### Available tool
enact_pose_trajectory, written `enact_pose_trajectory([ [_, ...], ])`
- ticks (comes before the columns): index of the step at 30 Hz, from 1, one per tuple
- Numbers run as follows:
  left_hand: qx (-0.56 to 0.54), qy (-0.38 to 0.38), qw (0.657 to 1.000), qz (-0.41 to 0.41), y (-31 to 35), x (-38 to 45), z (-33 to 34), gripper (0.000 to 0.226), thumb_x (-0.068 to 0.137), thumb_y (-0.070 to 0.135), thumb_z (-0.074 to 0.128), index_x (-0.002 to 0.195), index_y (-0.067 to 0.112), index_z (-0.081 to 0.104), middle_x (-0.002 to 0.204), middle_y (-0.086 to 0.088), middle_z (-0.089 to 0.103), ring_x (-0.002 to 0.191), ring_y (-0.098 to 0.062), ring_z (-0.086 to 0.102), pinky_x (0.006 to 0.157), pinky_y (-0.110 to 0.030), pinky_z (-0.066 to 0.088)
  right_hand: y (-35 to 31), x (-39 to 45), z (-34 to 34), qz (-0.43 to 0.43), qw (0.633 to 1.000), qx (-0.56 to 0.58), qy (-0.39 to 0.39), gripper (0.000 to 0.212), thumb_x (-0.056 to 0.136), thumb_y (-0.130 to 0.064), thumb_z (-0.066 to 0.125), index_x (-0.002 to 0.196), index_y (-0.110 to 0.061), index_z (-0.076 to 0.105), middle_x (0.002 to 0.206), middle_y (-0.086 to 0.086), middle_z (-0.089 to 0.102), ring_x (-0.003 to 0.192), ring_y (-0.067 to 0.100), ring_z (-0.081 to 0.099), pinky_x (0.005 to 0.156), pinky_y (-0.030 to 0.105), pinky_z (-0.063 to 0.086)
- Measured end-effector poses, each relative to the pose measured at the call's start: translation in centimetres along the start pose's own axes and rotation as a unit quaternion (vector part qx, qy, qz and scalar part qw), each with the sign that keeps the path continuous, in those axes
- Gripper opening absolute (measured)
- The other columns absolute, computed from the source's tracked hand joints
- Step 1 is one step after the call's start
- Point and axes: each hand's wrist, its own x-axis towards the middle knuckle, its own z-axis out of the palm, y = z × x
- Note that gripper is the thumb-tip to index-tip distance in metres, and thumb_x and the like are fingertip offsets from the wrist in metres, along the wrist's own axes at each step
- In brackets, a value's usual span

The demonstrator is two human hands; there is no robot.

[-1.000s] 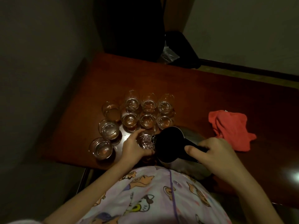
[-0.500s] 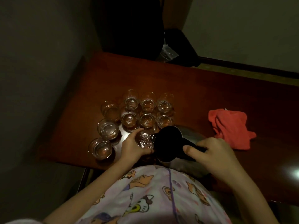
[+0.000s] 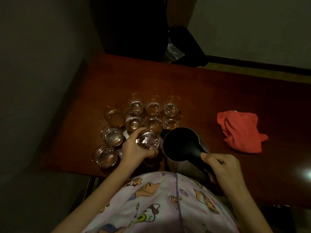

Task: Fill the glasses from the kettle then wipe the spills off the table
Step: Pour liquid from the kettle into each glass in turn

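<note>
1. Since the earlier frame, the left hand has lifted its small clear glass tumbler slightly and brought it closer to the spout of the dark metal kettle; the other things lie as they did.
2. Left hand: fingers curled round the tumbler, which holds clear liquid and sits just beside the kettle's rim.
3. Right hand: closed round the kettle's black handle, thumb on top, the kettle tilted toward the glass.
4. On the reddish-brown wooden desk, nine more clear glasses stand in a cluster beyond and to the left of the held one, each with liquid in it; two of them sit near the desk's front edge.
5. A crumpled red cloth lies on the desk well to the right of the kettle, apart from both hands.
6. Spills on the dark surface cannot be made out.
</note>
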Motion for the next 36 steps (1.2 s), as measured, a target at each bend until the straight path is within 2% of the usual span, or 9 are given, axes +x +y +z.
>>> enact_pose_trajectory([
  [5, -0.020, 0.021, 1.000, 0.010, 2.0, 1.2, -2.6, 0.080, 0.053, 0.011, 0.088, 0.122, 0.031, 0.052, 0.109, 0.021, 0.050, 0.097, 0.004, 0.046, 0.076, -0.010, 0.036, 0.1, 0.6, 0.4, 0.000, 1.000, 0.002, 0.006, 0.053, 0.061, -0.061, 0.049, 0.036, -0.014, 0.042, 0.033, 0.004, 0.039, 0.036, 0.015, 0.035, 0.048, 0.031, 0.026],
  [7, -0.016, 0.037, 0.999, 0.013, 2.8, 2.1, -3.8, 0.083, 0.050, 0.017, 0.090, 0.122, 0.033, 0.052, 0.111, 0.020, 0.049, 0.105, -0.002, 0.045, 0.087, -0.021, 0.039, 0.1, 0.9, 0.5, 0.002, 1.000, 0.005, 0.009, 0.053, 0.061, -0.060, 0.050, 0.035, -0.015, 0.041, 0.033, 0.004, 0.038, 0.036, 0.014, 0.035, 0.049, 0.031, 0.026],
  [11, -0.016, 0.057, 0.998, 0.017, 4.1, 4.2, -5.8, 0.085, 0.046, 0.024, 0.091, 0.120, 0.040, 0.052, 0.114, 0.019, 0.050, 0.111, -0.016, 0.052, 0.094, -0.037, 0.044, -0.4, 1.4, 0.7, 0.003, 1.000, 0.000, 0.003, 0.053, 0.060, -0.062, 0.049, 0.036, -0.016, 0.041, 0.033, 0.004, 0.039, 0.036, 0.014, 0.035, 0.049, 0.030, 0.026],
  [13, -0.005, 0.073, 0.997, 0.028, 4.7, 5.3, -6.7, 0.086, 0.047, 0.023, 0.090, 0.123, 0.036, 0.051, 0.117, 0.017, 0.051, 0.113, -0.013, 0.049, 0.099, -0.040, 0.043, -0.5, 1.6, 0.9, 0.003, 1.000, -0.008, 0.001, 0.053, 0.060, -0.063, 0.049, 0.037, -0.016, 0.040, 0.035, 0.004, 0.037, 0.037, 0.015, 0.034, 0.050, 0.031, 0.025],
  [17, -0.002, 0.097, 0.995, 0.032, 5.5, 8.0, -8.3, 0.087, 0.048, 0.025, 0.089, 0.125, 0.035, 0.049, 0.126, 0.007, 0.053, 0.117, -0.016, 0.048, 0.099, -0.041, 0.042, -0.4, 1.6, 1.3, 0.010, 1.000, -0.007, 0.004, 0.053, 0.060, -0.063, 0.049, 0.038, -0.015, 0.041, 0.037, 0.004, 0.037, 0.038, 0.017, 0.034, 0.051, 0.032, 0.024],
  [23, 0.018, 0.133, 0.990, 0.035, 5.7, 12.1, -9.8, 0.082, 0.056, 0.016, 0.087, 0.128, 0.027, 0.048, 0.130, -0.001, 0.052, 0.118, -0.019, 0.048, 0.087, -0.026, 0.042, -0.7, 1.6, 1.8, 0.024, 1.000, -0.010, 0.014, 0.050, 0.057, -0.062, 0.048, 0.038, -0.016, 0.045, 0.037, 0.003, 0.037, 0.038, 0.016, 0.034, 0.051, 0.033, 0.025],
  [29, 0.028, 0.164, 0.986, -0.006, 3.8, 15.1, -9.2, 0.083, 0.056, 0.017, 0.087, 0.129, 0.023, 0.047, 0.131, -0.006, 0.051, 0.123, -0.027, 0.046, 0.100, -0.040, 0.042, -0.6, 1.1, 1.7, 0.037, 0.999, 0.011, 0.037, 0.049, 0.066, -0.052, 0.054, 0.036, -0.015, 0.045, 0.032, 0.003, 0.039, 0.033, 0.013, 0.034, 0.050, 0.032, 0.027],
  [31, 0.026, 0.165, 0.986, -0.025, 3.1, 15.7, -8.8, 0.084, 0.055, 0.018, 0.087, 0.129, 0.023, 0.047, 0.130, -0.007, 0.051, 0.122, -0.028, 0.046, 0.100, -0.043, 0.043, -0.6, 1.0, 1.6, 0.034, 0.999, 0.009, 0.039, 0.048, 0.070, -0.045, 0.055, 0.033, -0.016, 0.042, 0.031, 0.003, 0.038, 0.033, 0.011, 0.033, 0.050, 0.032, 0.027],
  [36, 0.040, 0.163, 0.984, -0.065, 1.8, 16.9, -8.8, 0.085, 0.055, 0.020, 0.087, 0.130, 0.021, 0.046, 0.128, -0.007, 0.054, 0.119, -0.028, 0.050, 0.098, -0.043, 0.044, -0.5, 1.0, 1.6, 0.033, 0.999, 0.000, 0.037, 0.047, 0.071, -0.044, 0.054, 0.034, -0.017, 0.045, 0.031, 0.004, 0.040, 0.031, 0.010, 0.034, 0.049, 0.031, 0.028],
])
